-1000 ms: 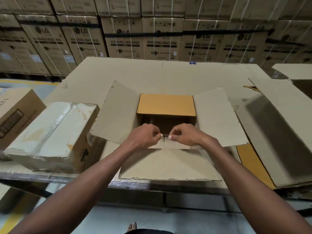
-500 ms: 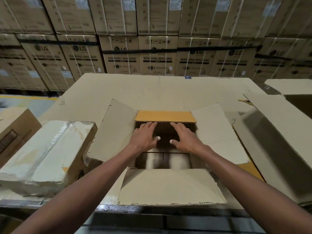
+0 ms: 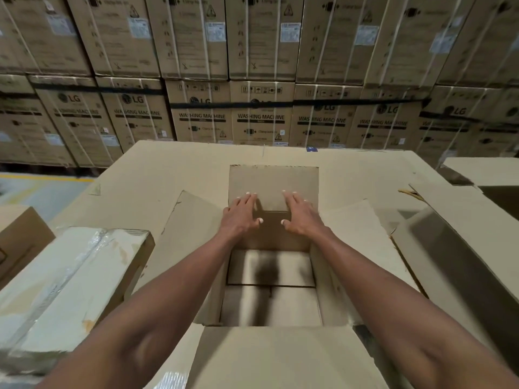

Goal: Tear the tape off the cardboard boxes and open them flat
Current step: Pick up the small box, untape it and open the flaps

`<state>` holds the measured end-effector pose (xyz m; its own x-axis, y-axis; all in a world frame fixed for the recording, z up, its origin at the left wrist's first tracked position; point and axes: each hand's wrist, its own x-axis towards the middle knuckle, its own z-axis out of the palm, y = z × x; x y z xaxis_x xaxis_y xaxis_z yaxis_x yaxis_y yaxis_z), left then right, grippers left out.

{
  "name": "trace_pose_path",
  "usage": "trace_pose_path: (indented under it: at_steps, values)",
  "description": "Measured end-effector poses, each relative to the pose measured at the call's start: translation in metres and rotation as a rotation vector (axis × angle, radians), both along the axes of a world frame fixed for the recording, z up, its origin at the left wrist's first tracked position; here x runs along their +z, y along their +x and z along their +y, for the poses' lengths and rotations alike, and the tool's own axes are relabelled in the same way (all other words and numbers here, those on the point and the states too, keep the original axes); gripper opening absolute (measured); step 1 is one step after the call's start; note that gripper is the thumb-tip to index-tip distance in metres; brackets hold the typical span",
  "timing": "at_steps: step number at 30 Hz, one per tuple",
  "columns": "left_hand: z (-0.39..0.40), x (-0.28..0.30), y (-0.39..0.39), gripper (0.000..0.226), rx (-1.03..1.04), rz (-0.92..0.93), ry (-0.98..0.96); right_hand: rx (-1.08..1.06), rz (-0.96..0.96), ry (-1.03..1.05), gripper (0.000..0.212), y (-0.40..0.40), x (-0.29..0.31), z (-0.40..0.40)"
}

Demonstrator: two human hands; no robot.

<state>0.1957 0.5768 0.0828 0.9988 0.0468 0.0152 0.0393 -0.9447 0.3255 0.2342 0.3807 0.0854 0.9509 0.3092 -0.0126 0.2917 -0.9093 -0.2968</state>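
An open cardboard box (image 3: 271, 293) stands on the table right in front of me, all its top flaps folded outward. Its far flap (image 3: 273, 181) lies flat on the table. My left hand (image 3: 241, 216) and my right hand (image 3: 299, 216) rest side by side on that flap's hinge at the far rim, palms down, fingers spread, holding nothing. The box is empty inside, and a seam shows across its bottom. A second, closed box (image 3: 70, 279) wrapped in clear tape sits at the left.
A cardboard-covered table (image 3: 179, 167) carries everything. A large opened box (image 3: 460, 265) lies at the right. A brown box (image 3: 19, 240) sits at the far left. Stacked washing machine cartons (image 3: 261, 119) form a wall behind the table.
Both hands moved from the near rim to the far side of the box and pushed the far flap outward until it lay flat. My view came closer over the box.
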Motion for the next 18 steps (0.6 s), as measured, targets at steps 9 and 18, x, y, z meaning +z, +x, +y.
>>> trace_pose_path:
  at_steps: [9,18]
  values:
    - [0.008,-0.036,0.012,0.082,-0.027,0.093,0.061,-0.005,0.038,-0.101,0.076,0.009,-0.031,0.0]
    - [0.008,-0.027,0.012,0.077,-0.016,0.108,-0.003,0.002,0.093,-0.104,0.082,0.009,-0.028,-0.003]
